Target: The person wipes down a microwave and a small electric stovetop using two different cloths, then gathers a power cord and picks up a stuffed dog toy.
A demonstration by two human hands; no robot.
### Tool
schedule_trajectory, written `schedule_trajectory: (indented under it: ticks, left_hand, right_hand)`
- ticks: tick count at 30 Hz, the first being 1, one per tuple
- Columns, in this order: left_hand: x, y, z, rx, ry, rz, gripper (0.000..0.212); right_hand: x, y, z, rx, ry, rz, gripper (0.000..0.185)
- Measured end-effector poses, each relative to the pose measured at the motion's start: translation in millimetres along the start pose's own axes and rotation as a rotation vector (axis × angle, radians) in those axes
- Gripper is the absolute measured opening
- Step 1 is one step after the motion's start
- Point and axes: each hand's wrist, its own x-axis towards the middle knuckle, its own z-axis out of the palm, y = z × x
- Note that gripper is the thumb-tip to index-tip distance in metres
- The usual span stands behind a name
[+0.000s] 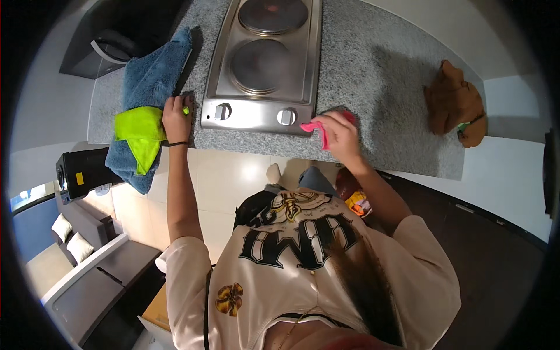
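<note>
My left hand [176, 119] is at the counter's front edge, left of the steel two-plate electric hob [258, 114]. Its fingers are curled at a lime-green cloth [139, 127], a bit of which shows beside the fingertips; how firmly it is held cannot be told. That cloth lies over a blue plush towel [151, 81], which hangs over the counter edge. Near the hob's front right corner, my right hand [341, 134] grips a pink cloth [323, 131], with parts of it showing on both sides of the fingers. Two control knobs sit on the hob's front panel.
A crumpled brown cloth [455, 103] lies at the right end of the grey granite counter [393, 109]. At the back left stands a dark glossy appliance [83, 52] with a curved handle. Below the counter's left side is a black device [85, 173] with a yellow label.
</note>
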Motion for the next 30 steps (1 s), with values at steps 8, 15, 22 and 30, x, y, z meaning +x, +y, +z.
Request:
schedule_trajectory:
  ticks: [8, 15, 22, 30]
  left_hand:
    - [6, -8, 9, -0.087, -0.006, -0.029, 0.013]
    - [1, -8, 4, -0.083, -0.003, -0.051, 0.018]
    - [0, -9, 6, -0.047, 0.007, -0.002, 0.018]
    - [-3, -11, 6, -0.108, 0.017, 0.022, 0.009]
  right_hand:
    - [73, 24, 12, -0.138, 0.097, -0.054, 0.030]
    - [-15, -19, 54, -0.459, 0.122, -0.142, 0.050]
    - [-56, -43, 85, -0.589, 0.075, -0.067, 0.057]
    - [-32, -75, 137, -0.630, 0.045, -0.214, 0.056]
